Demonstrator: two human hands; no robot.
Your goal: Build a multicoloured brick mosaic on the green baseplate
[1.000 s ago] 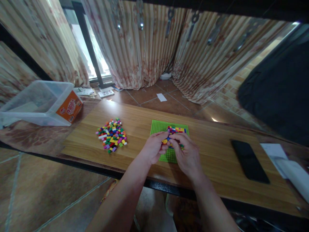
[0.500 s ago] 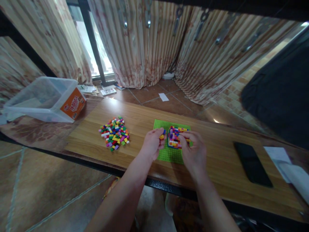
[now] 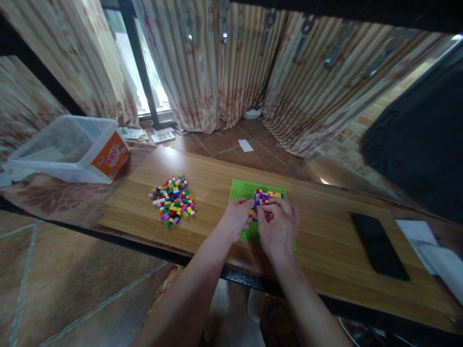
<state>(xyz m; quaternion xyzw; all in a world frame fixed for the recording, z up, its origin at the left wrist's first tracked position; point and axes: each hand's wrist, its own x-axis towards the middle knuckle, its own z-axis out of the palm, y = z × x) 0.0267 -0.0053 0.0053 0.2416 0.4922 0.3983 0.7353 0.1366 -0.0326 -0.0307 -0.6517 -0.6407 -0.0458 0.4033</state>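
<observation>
My left hand [image 3: 236,218] is closed on a few small toy bricks; a yellow-orange brick [image 3: 251,212] shows at its fingertips. A blue brick [image 3: 256,203] sits between the fingertips of both hands. My right hand [image 3: 278,222] has thumb and fingers pinched together beside it, but what they grip is hidden. Under both hands lies a green studded baseplate [image 3: 249,234]. On it stands a low, multicoloured brick build [image 3: 265,194], its near and right parts covered by my right hand.
Left on the wooden table [image 3: 210,193] lies a pile of loose coloured bricks [image 3: 173,200]. A clear plastic bin [image 3: 65,149] with an orange label stands beyond the table's left end. A black flat device [image 3: 379,246] and white papers [image 3: 421,241] lie at the right.
My right hand has moved left from over the build to my left hand's fingertips. My left hand has shifted slightly right and nearer, still holding bricks.
</observation>
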